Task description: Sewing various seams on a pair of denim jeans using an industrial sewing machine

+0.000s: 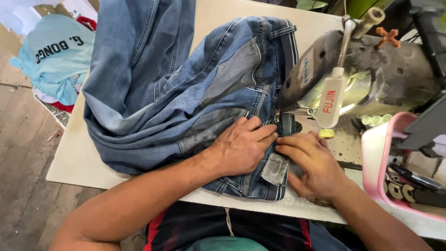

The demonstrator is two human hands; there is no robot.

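A pair of blue jeans lies spread over a pale bench, the legs running off toward the far edge and the waistband end bunched in front of the person. The left hand rests flat on the denim, palm down, fingers stretched toward the right and pressing the cloth; it grips nothing. The right hand lies just beside it, also palm down with fingers extended, its fingertips touching the edge of the waistband and almost meeting those of the left hand. Between the two hands a grey patch of the jeans shows, near the front edge of the bench.

The waistband sits under the head of a worn grey sewing machine, right by the needle area. A small white lamp on a bendy metal neck hangs in front of the machine, just above the right hand.

To the right stands a pink tray with metal bobbins and tools in it. On the wooden floor at the far left lies a light blue shirt among other cloth.
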